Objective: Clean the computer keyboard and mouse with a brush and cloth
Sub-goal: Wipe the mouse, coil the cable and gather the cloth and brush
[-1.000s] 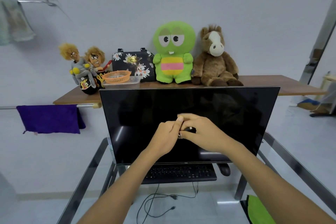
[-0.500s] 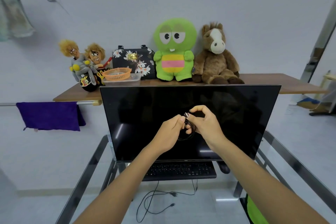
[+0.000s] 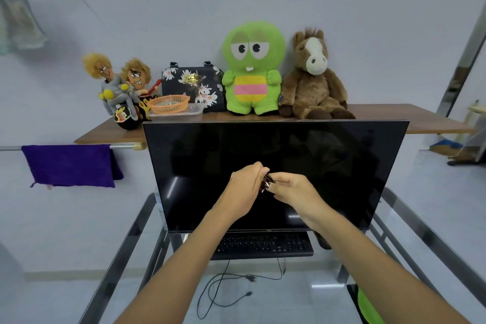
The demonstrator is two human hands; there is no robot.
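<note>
The black keyboard (image 3: 263, 244) lies on a lower tray under the glass table (image 3: 126, 231), its back edge tucked below the monitor (image 3: 276, 155). The dark mouse (image 3: 323, 241) sits just beside the keyboard's right end, partly hidden by the right forearm. Loose black cables (image 3: 231, 287) trail on the floor beneath.

Both hands are raised in front of the dark screen, meeting at the fingertips. The left hand (image 3: 243, 188) is curled narrow, thumb and fingers pinched together on a small dark object (image 3: 266, 183) with a pale tip; what it is cannot be told. The right hand (image 3: 293, 192) is likewise nearly closed, its fingers gripping the same object from the other side, so the two hands touch around it.

Behind the monitor a wooden shelf (image 3: 394, 116) carries a green plush (image 3: 252, 68), a brown horse plush (image 3: 313, 76), a floral bag (image 3: 192, 84), an orange basket (image 3: 168, 104) and two dolls on a toy motorbike (image 3: 118, 87). A purple cloth (image 3: 71, 166) hangs from a rail at the left, well apart from the hands.
</note>
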